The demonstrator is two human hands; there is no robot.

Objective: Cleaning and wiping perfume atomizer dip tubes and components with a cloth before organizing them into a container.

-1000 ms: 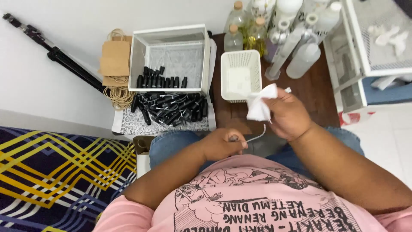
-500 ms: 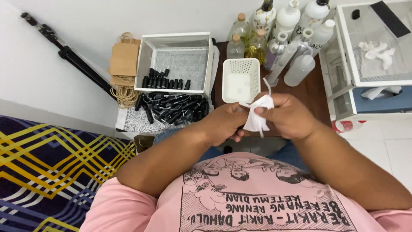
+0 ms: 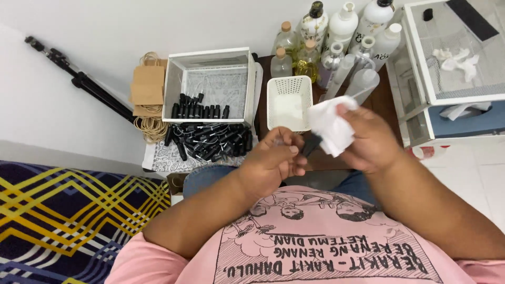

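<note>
Pinching a black cap [image 3: 310, 144], both hands [image 3: 273, 163] [image 3: 368, 139] closed, right with white cloth [image 3: 331, 126].

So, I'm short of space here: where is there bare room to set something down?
The small white basket looks bare inside. The white bin has free floor behind its row of black caps. The dark tabletop right of the hands is partly bare. It is crowded among the bottles and on the cap pile.

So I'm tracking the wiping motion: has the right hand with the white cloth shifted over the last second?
Yes. The right hand with the white cloth has moved slightly right and down, away from the white basket.
</note>
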